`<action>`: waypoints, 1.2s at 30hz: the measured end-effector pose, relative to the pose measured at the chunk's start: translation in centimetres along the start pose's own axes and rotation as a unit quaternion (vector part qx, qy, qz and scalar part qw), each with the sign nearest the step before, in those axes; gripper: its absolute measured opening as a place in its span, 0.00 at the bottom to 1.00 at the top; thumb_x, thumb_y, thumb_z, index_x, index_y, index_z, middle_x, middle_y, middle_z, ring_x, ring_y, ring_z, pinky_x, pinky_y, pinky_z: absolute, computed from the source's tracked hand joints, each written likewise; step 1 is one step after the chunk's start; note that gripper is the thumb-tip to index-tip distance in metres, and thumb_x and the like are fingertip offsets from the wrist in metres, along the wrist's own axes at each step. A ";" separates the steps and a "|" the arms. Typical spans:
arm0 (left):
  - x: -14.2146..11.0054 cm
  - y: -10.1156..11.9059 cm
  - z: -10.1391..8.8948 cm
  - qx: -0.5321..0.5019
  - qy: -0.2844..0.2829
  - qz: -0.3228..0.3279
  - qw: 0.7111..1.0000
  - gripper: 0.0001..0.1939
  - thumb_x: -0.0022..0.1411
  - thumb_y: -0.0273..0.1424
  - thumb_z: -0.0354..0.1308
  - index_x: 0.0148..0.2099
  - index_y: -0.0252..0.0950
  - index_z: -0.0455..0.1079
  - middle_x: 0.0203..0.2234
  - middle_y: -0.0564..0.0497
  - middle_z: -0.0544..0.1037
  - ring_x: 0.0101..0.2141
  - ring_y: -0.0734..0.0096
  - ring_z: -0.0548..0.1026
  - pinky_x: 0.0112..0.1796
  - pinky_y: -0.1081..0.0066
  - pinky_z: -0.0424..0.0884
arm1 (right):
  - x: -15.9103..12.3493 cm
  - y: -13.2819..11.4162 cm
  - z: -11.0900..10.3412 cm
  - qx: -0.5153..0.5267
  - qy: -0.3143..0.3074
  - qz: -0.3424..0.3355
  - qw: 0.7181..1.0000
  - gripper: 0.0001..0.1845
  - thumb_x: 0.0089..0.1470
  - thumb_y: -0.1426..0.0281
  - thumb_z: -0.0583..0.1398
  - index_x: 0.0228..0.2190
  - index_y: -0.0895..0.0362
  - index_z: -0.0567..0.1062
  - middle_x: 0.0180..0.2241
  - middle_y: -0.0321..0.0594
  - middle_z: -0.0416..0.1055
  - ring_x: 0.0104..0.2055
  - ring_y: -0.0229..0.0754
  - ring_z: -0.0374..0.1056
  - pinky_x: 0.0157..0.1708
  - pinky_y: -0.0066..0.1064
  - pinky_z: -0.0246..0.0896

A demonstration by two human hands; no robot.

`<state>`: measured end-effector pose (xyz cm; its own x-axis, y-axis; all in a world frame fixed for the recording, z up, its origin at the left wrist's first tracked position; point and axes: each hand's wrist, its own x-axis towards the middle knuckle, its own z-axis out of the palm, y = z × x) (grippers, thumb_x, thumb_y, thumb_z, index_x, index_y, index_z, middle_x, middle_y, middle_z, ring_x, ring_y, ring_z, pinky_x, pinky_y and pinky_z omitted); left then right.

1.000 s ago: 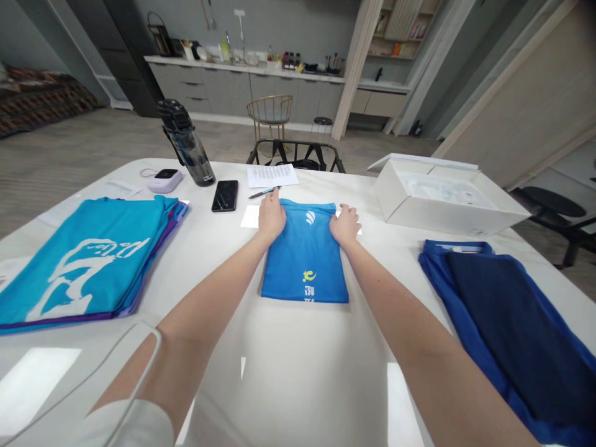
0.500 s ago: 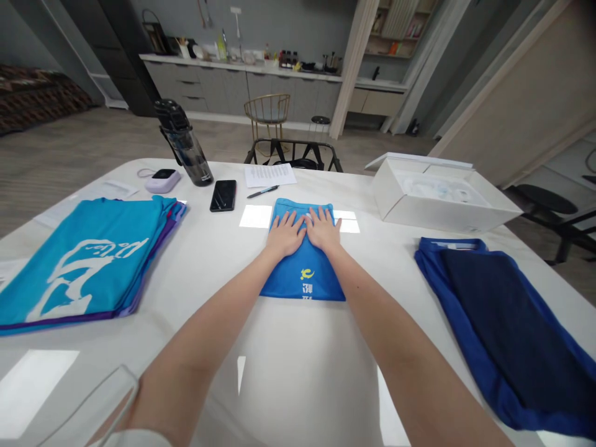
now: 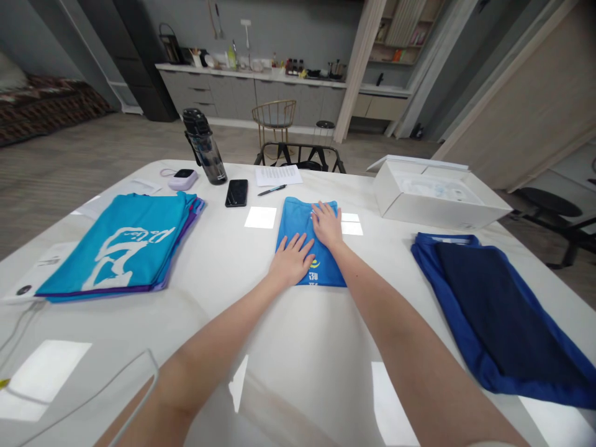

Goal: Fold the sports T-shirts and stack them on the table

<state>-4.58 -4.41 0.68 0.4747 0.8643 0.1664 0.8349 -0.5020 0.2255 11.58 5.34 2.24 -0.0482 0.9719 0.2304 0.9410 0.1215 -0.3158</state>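
Left hand [image 3: 291, 261] and right hand [image 3: 327, 226] both rest palm down, fingers extended, on a folded blue garment [image 3: 298, 214]. It lies directly under them: the left covers its near left part, the right its far right part, and cloth shows between the two. A yellow mark [image 3: 315, 264] and white characters [image 3: 313, 277] show just right of the left hand. Around the hands stretches the white surface [image 3: 302, 347]. Beyond them, slightly left, lie a pen [image 3: 272, 190], a printed sheet [image 3: 278, 176] and a phone [image 3: 236, 193]; farther left, a dark bottle [image 3: 205, 148] and a lilac device [image 3: 183, 180]. Well left of the hands is a teal-topped garment stack [image 3: 133, 217]; well right, a navy and blue garment pile [image 3: 493, 304], with an open white box [image 3: 433, 208] beyond it
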 end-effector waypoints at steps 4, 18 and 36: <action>0.1 -0.1 0.0 0.011 0.001 0.010 1.000 0.29 0.74 0.43 0.38 0.71 0.42 0.59 0.70 0.47 0.58 0.70 0.57 0.53 0.68 0.49 0.44 | -3.7 -2.0 -0.4 0.051 -0.004 -0.006 0.999 0.29 0.71 0.60 0.41 0.66 0.54 0.63 0.70 0.43 0.53 0.72 0.46 0.44 0.70 0.52 0.27; -1.6 -0.1 -0.2 0.016 -0.010 0.017 1.000 0.30 0.75 0.43 0.36 0.73 0.41 0.54 0.71 0.46 0.54 0.70 0.57 0.52 0.67 0.50 0.45 | -15.3 -1.9 -1.7 -0.032 -0.062 0.028 0.997 0.35 0.69 0.49 0.41 0.69 0.50 0.57 0.72 0.43 0.47 0.73 0.54 0.41 0.69 0.56 0.32; -11.5 -2.5 -4.0 0.027 -0.002 0.010 1.000 0.20 0.68 0.25 0.47 0.56 0.38 0.74 0.52 0.44 0.76 0.51 0.59 0.73 0.54 0.61 0.69 | -22.0 3.5 -4.8 0.093 0.033 0.039 0.994 0.16 0.61 0.66 0.58 0.49 0.53 0.79 0.49 0.44 0.73 0.52 0.48 0.67 0.57 0.38 0.58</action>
<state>-13.22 -13.26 2.05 0.4930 0.8540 0.1665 0.8387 -0.5173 0.1701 17.57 -16.55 0.45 0.0507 0.9654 0.2556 0.8630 0.0865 -0.4978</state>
